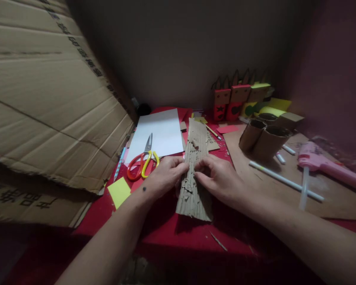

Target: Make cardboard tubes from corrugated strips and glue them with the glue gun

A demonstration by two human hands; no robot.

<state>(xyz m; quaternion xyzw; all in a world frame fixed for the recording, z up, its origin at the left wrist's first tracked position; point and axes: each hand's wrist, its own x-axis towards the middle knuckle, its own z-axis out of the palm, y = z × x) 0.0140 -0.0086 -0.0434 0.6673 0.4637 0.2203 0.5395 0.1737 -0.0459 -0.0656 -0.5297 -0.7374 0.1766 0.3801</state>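
Note:
A long strip of corrugated cardboard lies lengthwise on the red table cover, its top paper layer partly torn away. My left hand grips the strip's left edge with curled fingers. My right hand presses on the strip from the right, its fingertips pinched on the torn paper layer near the middle. Both hands meet at the strip's centre.
Scissors with red and yellow handles lie on a white sheet. A yellow paper square sits left. Large flattened cardboard boxes lean at left. Cardboard tubes, white sticks, a pink glue gun and paper crafts stand right.

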